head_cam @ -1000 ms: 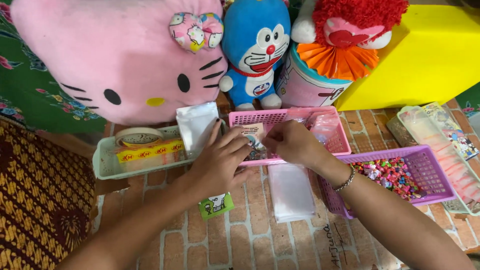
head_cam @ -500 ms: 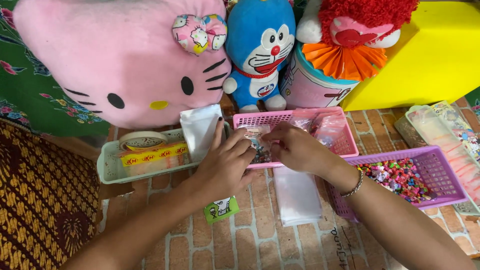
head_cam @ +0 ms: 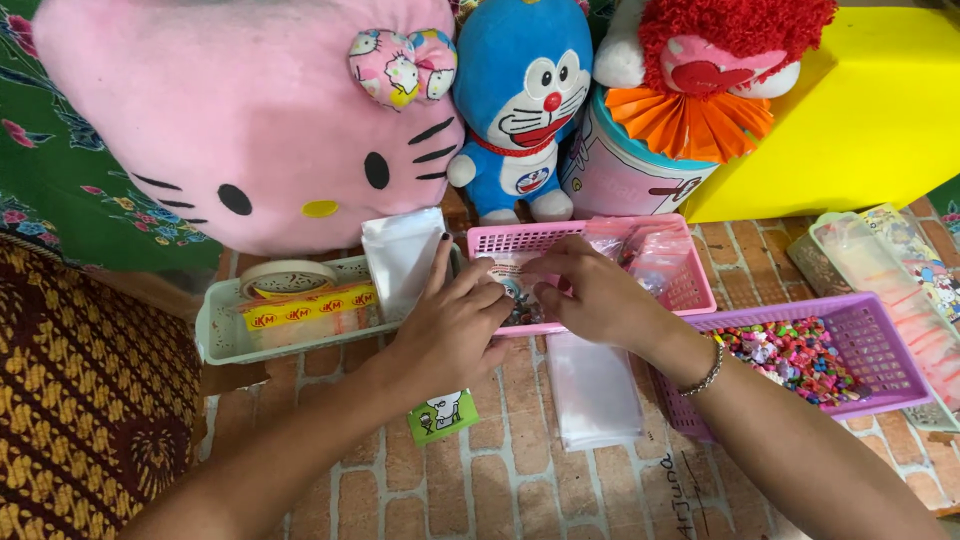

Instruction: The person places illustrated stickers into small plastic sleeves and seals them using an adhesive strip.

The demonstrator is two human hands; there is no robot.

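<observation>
Both hands, left [head_cam: 450, 325] and right [head_cam: 590, 295], pinch small clear packet [head_cam: 507, 283] over pink basket [head_cam: 690, 290]; green label card [head_cam: 442, 416] below.

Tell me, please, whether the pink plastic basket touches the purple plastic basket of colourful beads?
Apart: head view shows a strip of brick-patterned surface between the pink basket and purple basket.

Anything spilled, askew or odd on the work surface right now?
Little stands out. A small green card lies loose on the brick-pattern mat, tilted, outside any basket. The clear bag stack lies under the right hand. The beads stay inside the purple basket; no spill visible.
</observation>
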